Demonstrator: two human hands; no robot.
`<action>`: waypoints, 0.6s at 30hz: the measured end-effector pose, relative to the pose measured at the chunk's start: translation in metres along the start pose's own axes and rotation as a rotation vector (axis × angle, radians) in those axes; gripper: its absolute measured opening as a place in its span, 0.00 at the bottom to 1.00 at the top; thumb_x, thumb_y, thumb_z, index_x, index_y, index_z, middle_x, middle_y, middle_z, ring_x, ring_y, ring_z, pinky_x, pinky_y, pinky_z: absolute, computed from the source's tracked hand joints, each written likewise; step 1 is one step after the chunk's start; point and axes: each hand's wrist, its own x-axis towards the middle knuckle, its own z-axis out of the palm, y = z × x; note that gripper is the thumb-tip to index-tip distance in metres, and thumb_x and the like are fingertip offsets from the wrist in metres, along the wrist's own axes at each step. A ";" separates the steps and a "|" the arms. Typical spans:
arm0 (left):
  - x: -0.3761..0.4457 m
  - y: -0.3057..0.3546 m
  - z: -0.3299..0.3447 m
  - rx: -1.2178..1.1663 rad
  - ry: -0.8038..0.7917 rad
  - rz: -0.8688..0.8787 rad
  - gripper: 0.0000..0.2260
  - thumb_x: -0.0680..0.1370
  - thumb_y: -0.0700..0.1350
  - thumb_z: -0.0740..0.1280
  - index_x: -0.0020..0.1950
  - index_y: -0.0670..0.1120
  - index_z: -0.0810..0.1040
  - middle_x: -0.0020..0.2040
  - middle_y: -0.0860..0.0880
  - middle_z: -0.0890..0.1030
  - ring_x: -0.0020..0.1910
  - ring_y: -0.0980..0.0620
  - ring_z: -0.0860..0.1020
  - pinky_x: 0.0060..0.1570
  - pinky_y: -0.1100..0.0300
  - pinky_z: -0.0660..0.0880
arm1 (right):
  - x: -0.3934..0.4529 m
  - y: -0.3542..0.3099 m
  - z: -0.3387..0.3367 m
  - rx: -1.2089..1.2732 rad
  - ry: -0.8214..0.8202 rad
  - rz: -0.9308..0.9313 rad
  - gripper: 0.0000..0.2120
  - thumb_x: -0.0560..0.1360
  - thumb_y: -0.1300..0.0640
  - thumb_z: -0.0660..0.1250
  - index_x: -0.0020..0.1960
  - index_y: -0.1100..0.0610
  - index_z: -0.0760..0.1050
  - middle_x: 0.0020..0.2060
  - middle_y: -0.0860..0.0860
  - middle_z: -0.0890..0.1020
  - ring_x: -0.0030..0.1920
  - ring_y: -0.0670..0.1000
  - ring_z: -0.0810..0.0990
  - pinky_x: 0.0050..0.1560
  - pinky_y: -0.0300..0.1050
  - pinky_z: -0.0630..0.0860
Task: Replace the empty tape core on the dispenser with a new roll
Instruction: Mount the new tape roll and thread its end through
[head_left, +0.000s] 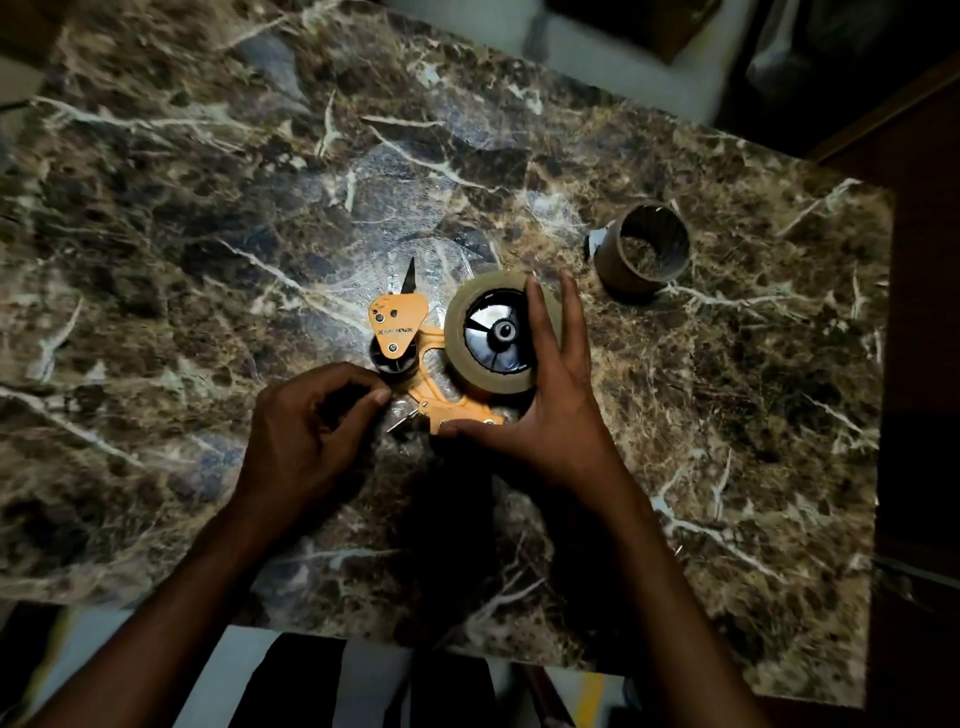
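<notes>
An orange tape dispenser (397, 325) lies flat on the marble table, its black blade pointing away from me. A new roll of clear tape (462, 317) sits on the dispenser's black hub. My right hand (550, 400) wraps the roll's right side, fingers on its rim and thumb on the orange handle. My left hand (311, 421) is pinched at the dispenser's lower left near the black roller; what it pinches is hidden. The empty brown cardboard core (641, 249) stands on end to the right, apart from both hands.
The marble table (260, 208) ends at its right edge near a dark wooden surface (924, 364). The near edge runs just above my lap. A pale floor shows beyond the far edge.
</notes>
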 end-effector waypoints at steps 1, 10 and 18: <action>0.000 -0.001 -0.001 0.015 0.004 0.015 0.04 0.82 0.40 0.74 0.49 0.46 0.87 0.43 0.52 0.88 0.41 0.54 0.85 0.40 0.59 0.78 | -0.001 -0.001 0.001 -0.004 0.003 0.006 0.67 0.60 0.38 0.86 0.83 0.35 0.43 0.81 0.32 0.34 0.85 0.44 0.41 0.80 0.60 0.65; -0.023 -0.010 -0.017 0.039 0.014 0.037 0.06 0.82 0.45 0.71 0.50 0.46 0.87 0.43 0.56 0.86 0.39 0.56 0.84 0.36 0.59 0.78 | -0.002 -0.005 0.000 0.020 -0.006 0.000 0.65 0.60 0.41 0.86 0.83 0.34 0.46 0.81 0.31 0.34 0.85 0.42 0.44 0.81 0.59 0.63; -0.037 -0.018 -0.026 0.122 0.077 0.038 0.08 0.82 0.46 0.71 0.51 0.44 0.88 0.44 0.51 0.87 0.40 0.54 0.84 0.42 0.56 0.79 | -0.002 -0.004 0.000 0.022 -0.013 -0.003 0.64 0.60 0.39 0.85 0.83 0.34 0.47 0.81 0.33 0.33 0.85 0.43 0.44 0.81 0.59 0.63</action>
